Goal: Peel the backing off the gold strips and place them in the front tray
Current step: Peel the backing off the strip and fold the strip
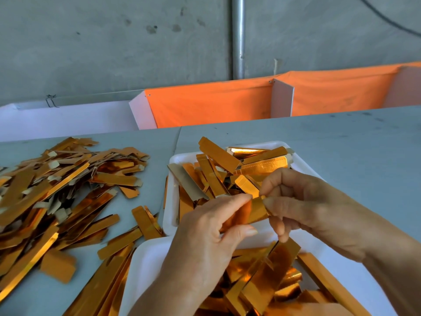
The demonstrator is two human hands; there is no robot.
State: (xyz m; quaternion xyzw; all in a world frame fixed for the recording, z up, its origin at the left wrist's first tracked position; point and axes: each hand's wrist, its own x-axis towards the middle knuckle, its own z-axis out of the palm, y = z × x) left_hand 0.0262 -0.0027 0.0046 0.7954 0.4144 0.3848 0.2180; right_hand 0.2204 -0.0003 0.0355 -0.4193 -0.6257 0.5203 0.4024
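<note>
Both hands meet over the gap between two white trays near the table's front edge. The left hand (211, 226) pinches one gold strip (255, 209) between thumb and fingers, and the right hand (303, 201) pinches its upper end. The front tray (148, 254) and the rear tray (174, 179) both hold strips. A loose pile (57, 190) covers the table's left side.

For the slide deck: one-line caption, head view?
Both hands pinch a gold strip above two white trays.
</note>
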